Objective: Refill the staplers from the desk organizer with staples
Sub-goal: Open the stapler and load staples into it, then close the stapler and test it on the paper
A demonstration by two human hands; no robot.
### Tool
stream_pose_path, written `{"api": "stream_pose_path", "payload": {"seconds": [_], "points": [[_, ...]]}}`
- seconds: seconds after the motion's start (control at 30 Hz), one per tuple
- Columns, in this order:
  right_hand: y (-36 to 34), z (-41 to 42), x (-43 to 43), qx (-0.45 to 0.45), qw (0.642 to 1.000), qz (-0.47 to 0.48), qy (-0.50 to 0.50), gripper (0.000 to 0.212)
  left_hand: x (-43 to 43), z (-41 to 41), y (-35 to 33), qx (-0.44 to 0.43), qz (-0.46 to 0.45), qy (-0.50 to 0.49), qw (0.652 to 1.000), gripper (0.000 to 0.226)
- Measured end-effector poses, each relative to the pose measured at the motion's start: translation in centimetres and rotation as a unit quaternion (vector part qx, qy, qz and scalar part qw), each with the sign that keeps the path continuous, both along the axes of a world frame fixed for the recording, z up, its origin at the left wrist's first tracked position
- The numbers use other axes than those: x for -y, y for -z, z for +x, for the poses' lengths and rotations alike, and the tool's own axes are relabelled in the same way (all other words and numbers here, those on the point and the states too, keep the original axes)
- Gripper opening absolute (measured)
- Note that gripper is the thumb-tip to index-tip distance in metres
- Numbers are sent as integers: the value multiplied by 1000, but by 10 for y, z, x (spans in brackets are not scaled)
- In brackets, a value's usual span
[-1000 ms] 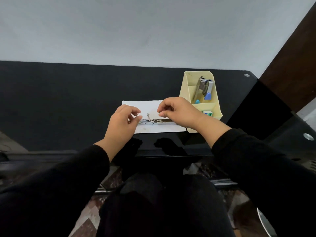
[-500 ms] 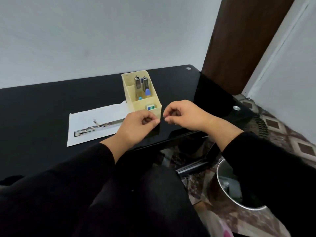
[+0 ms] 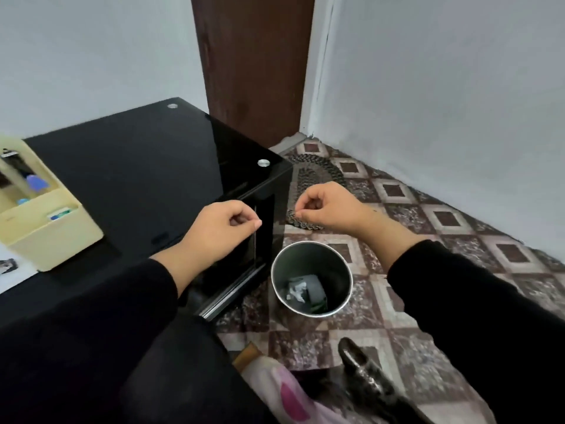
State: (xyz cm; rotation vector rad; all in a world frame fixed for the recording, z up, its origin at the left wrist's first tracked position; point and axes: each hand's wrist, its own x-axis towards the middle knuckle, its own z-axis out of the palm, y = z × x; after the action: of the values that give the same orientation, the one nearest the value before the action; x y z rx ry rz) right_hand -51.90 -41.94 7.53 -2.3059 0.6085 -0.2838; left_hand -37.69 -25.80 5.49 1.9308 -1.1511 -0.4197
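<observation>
The cream desk organizer (image 3: pixel 46 237) stands on the black desk (image 3: pixel 146 166) at the frame's left edge. It holds a metal stapler (image 3: pixel 12 166), a blue-tipped item (image 3: pixel 36 182) and a small staple box (image 3: pixel 59 214). My left hand (image 3: pixel 220 234) hovers past the desk's right front corner with thumb and forefinger pinched. My right hand (image 3: pixel 327 209) is pinched the same way over the floor, just beyond a metal waste bin (image 3: pixel 312 258). Nothing shows between either hand's fingertips. The open stapler from earlier is out of view.
A corner of white paper (image 3: pixel 12 276) lies beside the organizer. The bin holds crumpled scraps and stands on patterned floor tiles beside the desk. A brown door and white walls close off the corner. A dark shoe (image 3: pixel 363 371) lies near my legs.
My view has swung right, from the paper and open stapler to the floor and bin. Both pinched hands moved right, off the desk edge, to above the bin.
</observation>
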Motion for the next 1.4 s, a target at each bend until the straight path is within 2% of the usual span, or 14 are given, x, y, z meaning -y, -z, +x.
{"api": "stream_pose_path", "payload": {"seconds": [0.27, 0.37, 0.67, 1.03, 1.27, 1.4], "points": [[42, -46, 46, -69, 995, -30, 68, 12, 48, -32, 10, -5, -3, 47, 999, 16], [53, -49, 54, -80, 992, -48, 80, 9, 54, -36, 14, -10, 3, 49, 999, 14], [70, -42, 59, -128, 980, -105, 108, 22, 50, -29, 21, -19, 19, 33, 999, 11], [63, -17, 36, -83, 991, -79, 74, 19, 36, -23, 18, -31, 6, 28, 999, 7], [46, 28, -7, -25, 997, -71, -15, 18, -1, -4, 12, -53, -15, 6, 998, 12], [37, 65, -37, 3, 993, -96, -70, 19, -38, 17, 8, -28, -32, -30, 999, 15]]}}
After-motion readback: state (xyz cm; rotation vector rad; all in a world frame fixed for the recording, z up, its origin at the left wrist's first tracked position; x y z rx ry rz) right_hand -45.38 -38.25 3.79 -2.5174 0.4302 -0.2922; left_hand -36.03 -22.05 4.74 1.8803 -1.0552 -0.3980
